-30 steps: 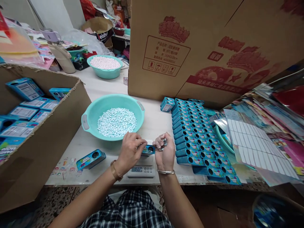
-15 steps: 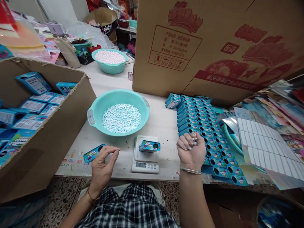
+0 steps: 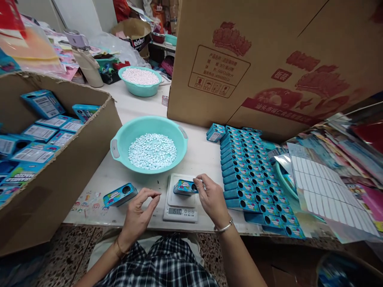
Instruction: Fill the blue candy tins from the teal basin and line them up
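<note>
A small blue box (image 3: 184,187) lies on a white digital scale (image 3: 180,213) at the table's front edge. My right hand (image 3: 212,198) rests palm down beside it, fingers curled around pale tablets, fingertips touching the box's right end by its round hole. Left of the scale, my left hand (image 3: 138,210) hovers above the table edge with thumb and forefinger pinched together and nothing visible between them. Another blue box (image 3: 120,194) lies just left of that hand. A teal basin (image 3: 119,139) of white tablets stands behind the scale.
Rows of blue boxes (image 3: 251,175) fill the table to the right, next to sticker sheets (image 3: 323,187). A large cardboard carton (image 3: 269,59) stands behind. An open carton (image 3: 74,159) of blue boxes is on the left. A second teal basin (image 3: 140,89) is farther back.
My right hand came back from the rows of boxes to the box on the scale. My left hand, which let go of that box a second ago, stays left of the scale.
</note>
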### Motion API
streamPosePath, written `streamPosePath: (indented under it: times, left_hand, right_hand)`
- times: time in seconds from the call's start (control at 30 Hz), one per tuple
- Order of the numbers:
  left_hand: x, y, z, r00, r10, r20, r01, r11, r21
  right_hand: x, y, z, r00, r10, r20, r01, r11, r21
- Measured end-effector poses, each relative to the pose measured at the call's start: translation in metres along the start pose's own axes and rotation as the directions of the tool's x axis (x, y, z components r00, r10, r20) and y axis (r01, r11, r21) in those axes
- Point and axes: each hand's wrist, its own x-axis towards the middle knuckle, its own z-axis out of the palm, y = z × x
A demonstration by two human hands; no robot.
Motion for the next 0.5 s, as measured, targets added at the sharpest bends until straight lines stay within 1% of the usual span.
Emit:
streamPosePath:
  times: [0.07,0.17,0.3,0.4,0.5]
  left_hand:
    - [-0.001,-0.002,0.000,1.000,-0.012,0.000,0.012,1.000,0.002]
    - [-0.001,-0.005,0.000,1.000,-0.028,-0.004,0.028,1.000,0.006]
    - [-0.001,-0.008,0.001,0.999,-0.038,-0.007,0.038,0.999,0.009]
    - [0.000,-0.010,0.003,0.999,-0.040,-0.007,0.040,0.999,0.006]
    - [0.001,-0.010,0.003,0.999,-0.036,-0.012,0.036,0.999,0.000]
  right_hand:
    - [0.000,0.002,0.002,0.998,-0.055,0.013,0.056,0.994,-0.097]
    - [0.001,0.006,0.004,0.996,-0.083,0.030,0.086,0.988,-0.127]
    - [-0.001,0.007,0.004,0.994,-0.089,0.057,0.098,0.982,-0.164]
    - [-0.001,0.006,0.001,0.997,-0.076,0.035,0.079,0.992,-0.101]
    - [0.003,0.011,-0.008,0.998,-0.005,-0.060,0.008,0.999,0.047]
